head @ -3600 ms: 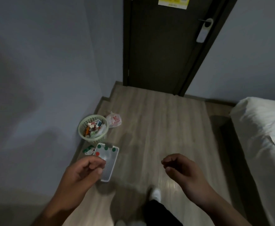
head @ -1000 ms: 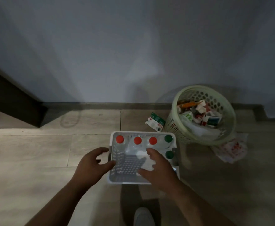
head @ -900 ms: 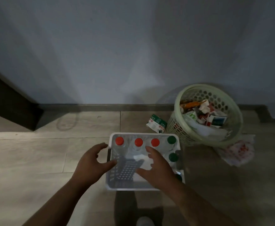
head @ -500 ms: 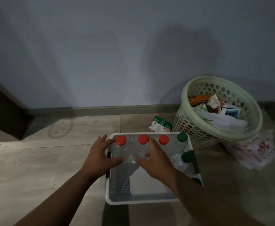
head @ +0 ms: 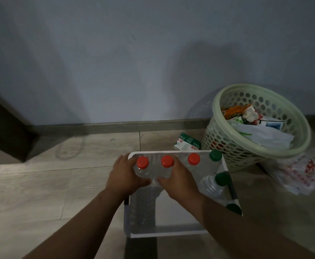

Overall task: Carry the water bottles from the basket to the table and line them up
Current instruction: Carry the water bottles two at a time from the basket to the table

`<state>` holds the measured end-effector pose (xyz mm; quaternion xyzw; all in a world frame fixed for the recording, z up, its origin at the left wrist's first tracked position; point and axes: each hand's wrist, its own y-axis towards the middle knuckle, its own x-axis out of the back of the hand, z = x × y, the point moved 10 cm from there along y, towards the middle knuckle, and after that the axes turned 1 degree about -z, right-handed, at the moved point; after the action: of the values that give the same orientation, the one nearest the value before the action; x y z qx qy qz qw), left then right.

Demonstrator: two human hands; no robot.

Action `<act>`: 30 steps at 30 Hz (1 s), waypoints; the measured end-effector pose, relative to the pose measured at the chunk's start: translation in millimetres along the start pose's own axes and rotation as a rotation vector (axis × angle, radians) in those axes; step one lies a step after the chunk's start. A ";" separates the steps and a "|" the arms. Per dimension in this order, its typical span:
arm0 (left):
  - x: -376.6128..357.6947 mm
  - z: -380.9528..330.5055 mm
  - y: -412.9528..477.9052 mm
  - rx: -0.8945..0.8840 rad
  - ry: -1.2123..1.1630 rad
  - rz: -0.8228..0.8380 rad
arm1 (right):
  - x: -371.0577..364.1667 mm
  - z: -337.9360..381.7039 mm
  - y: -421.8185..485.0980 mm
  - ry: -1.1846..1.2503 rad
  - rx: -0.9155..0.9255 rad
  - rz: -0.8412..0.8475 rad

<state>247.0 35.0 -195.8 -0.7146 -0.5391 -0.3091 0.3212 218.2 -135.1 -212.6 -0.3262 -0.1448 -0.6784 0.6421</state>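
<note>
Basket [head: 164, 234], white perforated plastic, rectangular, on the floor; six clear water bottles upright inside.
Far wall, left to right: first red-capped bottle [head: 142, 162], gripped by left hand [head: 124, 176]; second red-capped bottle [head: 167, 161], gripped by right hand [head: 179, 181]; third red-capped bottle [head: 194, 159], free. Right wall: three green-capped bottles [head: 222, 179], nearest mostly hidden.

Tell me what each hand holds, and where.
The left hand grips the leftmost red-capped bottle around its shoulder, below the cap; right hand grips the next red-capped bottle likewise.
</note>
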 end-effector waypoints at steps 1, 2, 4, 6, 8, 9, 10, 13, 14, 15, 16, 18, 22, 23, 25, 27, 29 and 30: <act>0.2 2.1 0.3 0.011 -0.007 -0.012 | 1.2 0.9 -0.5 0.031 -0.010 -0.003; 0.7 3.3 -0.4 0.024 -0.007 -0.024 | 2.8 2.0 -1.4 0.053 -0.011 -0.006; 2.2 7.6 -3.9 0.056 -0.017 -0.048 | 9.0 8.0 -5.1 0.063 0.008 -0.018; 10.4 7.8 -9.9 0.087 -0.058 -0.088 | 18.3 17.2 -11.4 0.083 0.035 -0.042; 22.9 -1.7 -19.2 0.072 -0.115 -0.140 | 29.6 26.7 -19.9 0.097 0.063 -0.071; 29.6 -5.9 -24.4 0.072 -0.146 -0.164 | 35.0 31.2 -24.1 0.092 0.082 -0.087; 38.6 -12.3 -29.9 0.071 -0.180 -0.187 | 40.6 37.1 -28.4 0.090 0.113 -0.099; 62.6 -22.0 -47.1 0.094 -0.401 -0.202 | 49.6 53.6 -36.9 0.130 0.182 -0.077; 68.2 -23.4 -51.5 0.106 -0.487 -0.182 | 53.4 58.7 -38.5 0.142 0.190 -0.077; 74.7 -25.1 -55.3 0.113 -0.568 -0.172 | 59.0 65.4 -40.3 0.147 0.203 -0.087; 81.4 -27.3 -58.3 0.107 -0.641 -0.171 | 64.3 73.4 -42.5 0.155 0.223 -0.100; 97.5 -34.1 -63.9 0.070 -0.777 -0.188 | 69.3 89.3 -48.0 0.231 0.258 -0.092; 123.4 -37.5 -71.0 0.026 -0.943 -0.275 | 71.1 116.5 -60.6 0.503 0.336 -0.096; 129.1 -38.6 -72.7 0.015 -0.948 -0.287 | 72.0 125.2 -63.1 0.545 0.370 -0.098; 141.2 -41.5 -76.5 -0.003 -0.941 -0.299 | 72.4 142.3 -64.7 0.588 0.412 -0.081; 157.1 -43.6 -83.1 0.011 -0.936 -0.321 | 73.7 161.0 -64.7 0.583 0.428 -0.054; 179.3 -49.4 -91.3 0.020 -0.920 -0.344 | 78.8 183.1 -67.7 0.546 0.438 -0.036; 192.4 -53.3 -96.6 0.025 -0.900 -0.356 | 84.0 195.8 -70.8 0.524 0.440 -0.026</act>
<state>192.0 123.3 0.1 -0.6702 -0.7420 -0.0130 0.0068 203.2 -70.4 1.8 0.0074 -0.1222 -0.6998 0.7038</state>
